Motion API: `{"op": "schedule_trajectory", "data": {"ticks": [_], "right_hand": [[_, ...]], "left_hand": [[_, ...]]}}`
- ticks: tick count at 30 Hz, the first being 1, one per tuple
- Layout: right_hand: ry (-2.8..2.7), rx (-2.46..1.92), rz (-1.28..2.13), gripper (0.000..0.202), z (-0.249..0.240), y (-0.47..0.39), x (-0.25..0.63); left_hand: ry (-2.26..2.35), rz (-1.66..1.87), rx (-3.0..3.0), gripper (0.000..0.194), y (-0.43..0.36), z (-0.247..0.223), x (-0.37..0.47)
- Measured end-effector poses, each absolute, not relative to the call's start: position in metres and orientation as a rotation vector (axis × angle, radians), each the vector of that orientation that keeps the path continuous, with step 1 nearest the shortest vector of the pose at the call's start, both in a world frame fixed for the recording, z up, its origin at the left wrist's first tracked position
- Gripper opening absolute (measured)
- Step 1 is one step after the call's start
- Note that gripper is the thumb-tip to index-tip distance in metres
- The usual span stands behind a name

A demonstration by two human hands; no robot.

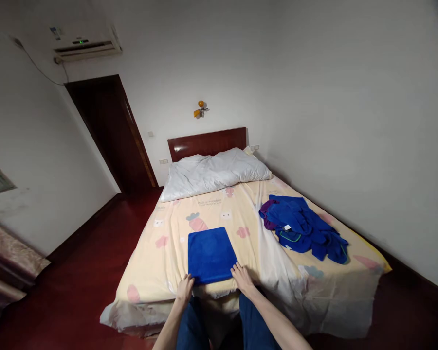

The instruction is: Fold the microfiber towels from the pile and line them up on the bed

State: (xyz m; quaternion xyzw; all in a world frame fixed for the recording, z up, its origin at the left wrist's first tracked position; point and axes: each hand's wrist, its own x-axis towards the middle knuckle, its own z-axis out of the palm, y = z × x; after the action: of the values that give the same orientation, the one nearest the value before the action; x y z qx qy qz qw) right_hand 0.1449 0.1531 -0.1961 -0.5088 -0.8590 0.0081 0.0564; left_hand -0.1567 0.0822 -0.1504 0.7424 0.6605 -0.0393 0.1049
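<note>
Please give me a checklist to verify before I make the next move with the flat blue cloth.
1. Left hand at the near left corner of the flat blue cloth: ok.
2. Right hand at its near right corner: ok.
3. Firm pinch on both corners: cannot tell, the undersides are hidden.
4. Flat blue cloth fully on the bed, apart from the blue pile: ok.
5. Blue pile spread out smoothly: not ok, it lies crumpled.
6. Inner layers of the flat blue cloth free of creases: cannot tell, only the top shows.
</note>
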Motion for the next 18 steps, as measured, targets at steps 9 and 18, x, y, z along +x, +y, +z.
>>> {"op": "schedule_trajectory", "data": {"ticks": [9,18], "right_hand": [[-2.415,-1.561,0.347,0.044,-0.178,0.135,0.153],[-1.963,-1.35,0.629,0.05,-0.208,0.153,0.171]], "left_hand": [[1.909,0.31,2.04,0.052,0.071,-0.176,-0.169],[1.905,0.807,1.72,0.061,0.076,-0.198,-0.179]]}}
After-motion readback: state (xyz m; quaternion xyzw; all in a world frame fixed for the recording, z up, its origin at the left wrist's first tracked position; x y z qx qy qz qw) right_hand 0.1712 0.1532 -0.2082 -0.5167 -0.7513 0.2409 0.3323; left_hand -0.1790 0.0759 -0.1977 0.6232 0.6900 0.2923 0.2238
